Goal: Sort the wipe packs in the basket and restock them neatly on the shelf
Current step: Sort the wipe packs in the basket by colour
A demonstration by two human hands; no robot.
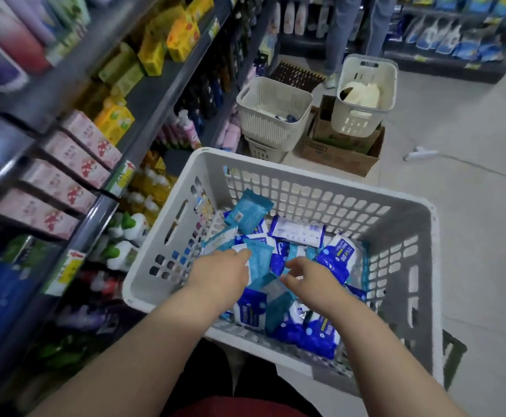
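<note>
A grey perforated basket (312, 179) stands in front of me with several wipe packs inside, some teal, some dark blue and white. My left hand (221, 273) reaches in at the left and grips a teal wipe pack (259, 260) by its near edge. My right hand (312, 278) hovers over the pile in the middle with its fingers loosely curled and holds nothing. Another teal pack (247, 213) leans against the far left wall. A blue-and-white pack (337, 257) lies just right of my right hand.
Shelves (119, 139) run along the left with pink boxes (65, 182), yellow boxes and bottles. Two cream baskets (273, 112) and cardboard boxes (342, 152) stand on the floor beyond. A person's legs (354, 25) stand by the far shelf. Open floor lies right.
</note>
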